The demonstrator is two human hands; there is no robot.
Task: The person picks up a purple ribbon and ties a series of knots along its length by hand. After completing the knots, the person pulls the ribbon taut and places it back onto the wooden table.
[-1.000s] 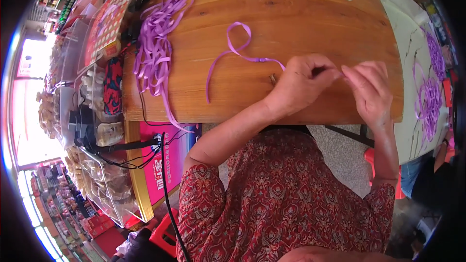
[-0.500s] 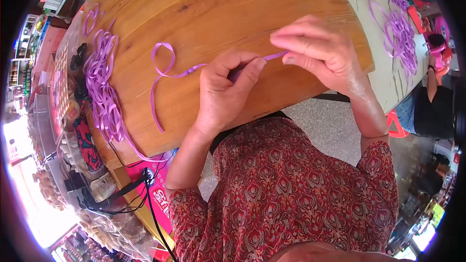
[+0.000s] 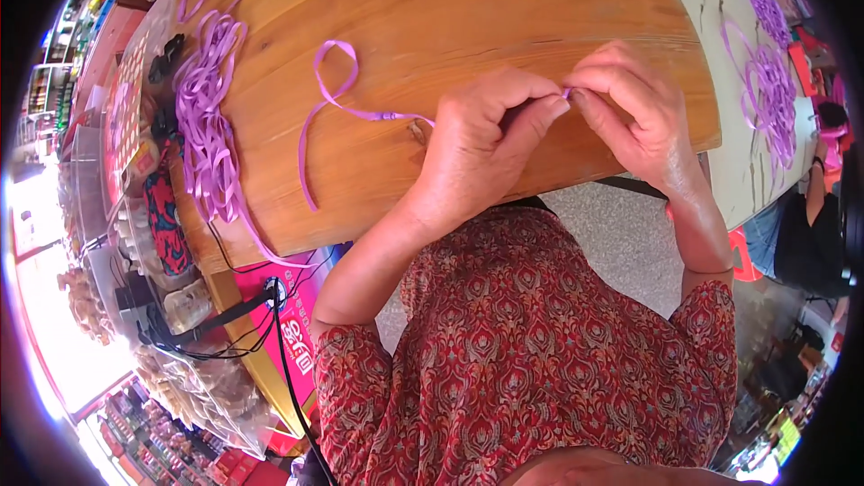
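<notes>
Two pinches meet on one purple ribbon [image 3: 364,113], fingertip close to fingertip.
Since half a second ago our right hand [image 3: 630,112] has come in beside our left hand [image 3: 490,144]: the length that stretched between them is down to a speck of purple, so both now grip nearly the same spot. Left thumb and forefinger pinch it; the right ones close on it from the other side. The rest emerges from behind the left hand, passes a small darker band [image 3: 387,116] and lies looped on the wooden table [image 3: 432,27]. Our own curled left hand stands in the way, hiding one stretch. Well apart, at left, lies a tangled purple heap [image 3: 205,90], a patterned pouch [image 3: 165,225] beside its lower end; another tangle [image 3: 772,90] rests at right on the pale table [image 3: 736,184].
</notes>
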